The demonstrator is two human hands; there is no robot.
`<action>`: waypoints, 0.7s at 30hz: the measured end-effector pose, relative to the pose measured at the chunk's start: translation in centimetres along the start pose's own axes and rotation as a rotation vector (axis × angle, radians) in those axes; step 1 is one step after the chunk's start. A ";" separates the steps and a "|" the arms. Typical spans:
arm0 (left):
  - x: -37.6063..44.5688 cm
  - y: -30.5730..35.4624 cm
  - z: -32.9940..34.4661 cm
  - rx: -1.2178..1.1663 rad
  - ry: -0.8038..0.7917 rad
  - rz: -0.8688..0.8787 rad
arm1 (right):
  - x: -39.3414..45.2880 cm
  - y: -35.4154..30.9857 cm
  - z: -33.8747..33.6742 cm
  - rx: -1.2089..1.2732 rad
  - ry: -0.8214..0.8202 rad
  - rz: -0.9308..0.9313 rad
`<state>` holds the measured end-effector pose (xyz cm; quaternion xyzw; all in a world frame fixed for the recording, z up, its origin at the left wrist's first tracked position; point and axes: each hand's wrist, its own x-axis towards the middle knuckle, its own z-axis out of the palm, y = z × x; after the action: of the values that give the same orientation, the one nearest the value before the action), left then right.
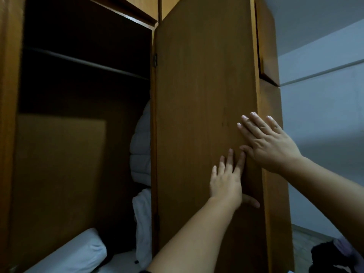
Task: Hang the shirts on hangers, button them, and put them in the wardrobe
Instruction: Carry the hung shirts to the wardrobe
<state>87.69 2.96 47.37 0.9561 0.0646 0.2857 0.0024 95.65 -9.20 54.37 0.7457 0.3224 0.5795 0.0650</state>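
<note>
The wardrobe is seen open on its left side, and its stiff wooden door, likely best moved by its free edge, is pressed by the left hand and right hand, both with fingers straight and flat, nothing gripped. Inside, a rail, a padded white garment and a pillow are dimly made out. No shirts or hangers can be seen, and a dark heap at lower right is cut off.

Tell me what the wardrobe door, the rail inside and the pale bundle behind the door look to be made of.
Wardrobe door: brown wood or wood veneer, satin finish, faint vertical grain; both hands lie flat on it.
Rail: probably metal, a thin dark bar with a dull sheen; too dim to be sure.
Pale bundle: soft quilted fabric, seemingly padded, with stitched puffy bands.
</note>
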 end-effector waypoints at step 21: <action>-4.8 -0.9 -1.2 -0.055 0.007 -0.175 | -0.6 -4.2 -5.8 0.097 -0.130 0.031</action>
<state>82.90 3.19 45.73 0.9454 0.1402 0.2893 0.0533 88.57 -7.88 53.75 0.7888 0.3338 0.5145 0.0407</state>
